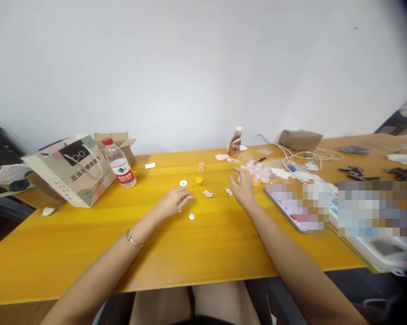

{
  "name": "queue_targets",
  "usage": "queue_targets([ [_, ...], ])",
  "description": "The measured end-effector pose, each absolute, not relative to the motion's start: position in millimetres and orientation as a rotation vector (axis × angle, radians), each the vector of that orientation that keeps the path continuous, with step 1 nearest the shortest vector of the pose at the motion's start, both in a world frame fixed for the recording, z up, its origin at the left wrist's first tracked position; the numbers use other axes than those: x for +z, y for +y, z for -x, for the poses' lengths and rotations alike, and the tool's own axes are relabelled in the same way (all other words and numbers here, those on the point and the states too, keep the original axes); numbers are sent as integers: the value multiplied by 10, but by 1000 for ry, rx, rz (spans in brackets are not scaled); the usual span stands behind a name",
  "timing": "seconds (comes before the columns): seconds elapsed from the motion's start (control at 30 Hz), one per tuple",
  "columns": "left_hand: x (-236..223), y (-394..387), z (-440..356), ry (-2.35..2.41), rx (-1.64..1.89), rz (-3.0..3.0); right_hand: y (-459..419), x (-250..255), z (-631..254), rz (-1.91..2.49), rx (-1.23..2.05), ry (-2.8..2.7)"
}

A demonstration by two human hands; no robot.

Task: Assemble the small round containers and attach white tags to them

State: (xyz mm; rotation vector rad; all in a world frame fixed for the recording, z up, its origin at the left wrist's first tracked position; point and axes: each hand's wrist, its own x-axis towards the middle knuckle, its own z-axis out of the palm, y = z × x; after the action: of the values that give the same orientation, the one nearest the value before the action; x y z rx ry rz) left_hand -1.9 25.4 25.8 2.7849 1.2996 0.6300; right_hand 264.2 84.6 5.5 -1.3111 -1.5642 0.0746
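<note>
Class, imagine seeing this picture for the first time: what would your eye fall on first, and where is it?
Probably the bright yellow tabletop, filling the lower middle, with the left hand and right hand over it near a small yellow disc. Next might come the red-capped water bottle at left, beside a printed paper bag, and the cluster of clear plastic pieces by the right hand.

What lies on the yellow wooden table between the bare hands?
In the head view, between left hand and right hand lie small white pieces with dark markings and another small white piece; a round yellow disc sits farther back.
</note>
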Motion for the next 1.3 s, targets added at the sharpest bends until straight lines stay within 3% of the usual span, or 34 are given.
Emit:
queue_targets([
  [0.17, 218, -153, -103, 1098, 459, -2748, 1073, -137, -2885, 1478, -172, -1721],
  [0.37, 122, -80, -73, 1062, 629, -2600, 1155, -206, -2979, 1479, -206, -1778],
  [0.6, 16, 405, 512, 1792, 980, -2285, 1019, 32, -2921, 1472, -221, -1638],
  [0.97, -8, 439, 535, 1963, 1115, -2207, 505, 61, -2147, 1054, 638, -1916],
  [1.17, 208, -117, -91, 1297, 946, -2386, 290, 83, -1980, 938, 969, -1842],
  [1.3, 131, -282, -374, 1260, 871, -2240, 228, 32, -1939, 938, 1140, -1780],
])
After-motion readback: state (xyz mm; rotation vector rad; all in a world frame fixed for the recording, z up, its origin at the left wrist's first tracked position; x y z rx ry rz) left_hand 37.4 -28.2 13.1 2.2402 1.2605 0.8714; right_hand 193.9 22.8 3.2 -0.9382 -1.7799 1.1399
